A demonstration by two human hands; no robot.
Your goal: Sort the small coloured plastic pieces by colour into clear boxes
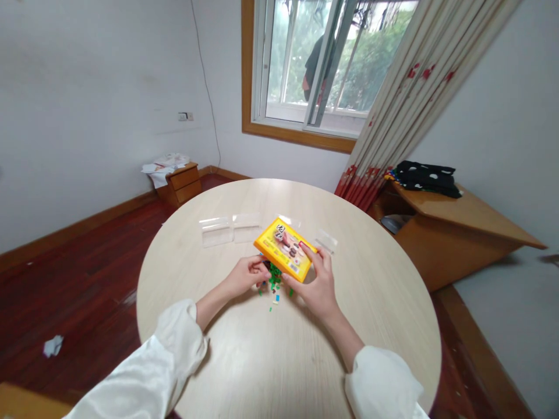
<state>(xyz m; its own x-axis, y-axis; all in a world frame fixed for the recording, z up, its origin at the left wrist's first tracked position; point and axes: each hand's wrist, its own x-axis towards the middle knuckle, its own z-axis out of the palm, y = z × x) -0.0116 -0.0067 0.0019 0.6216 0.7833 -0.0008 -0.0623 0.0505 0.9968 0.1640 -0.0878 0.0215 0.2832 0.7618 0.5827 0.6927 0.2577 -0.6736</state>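
A flat yellow box [285, 247] with a printed picture is tilted above the round wooden table [227, 349]. My right hand [318, 284] grips its near right edge, thumb on top. My left hand [248, 274] is closed at the box's lower left corner. Small green, blue and white toy bricks [275, 285] lie in a loose heap on the table right under the box, between my two hands.
Clear plastic bags [231, 228] lie flat beyond the box, another clear bag [326, 240] to its right. A small wooden cabinet [180, 181] with papers stands by the left wall. A tilted wooden desk [454, 224] with dark clothes is at right.
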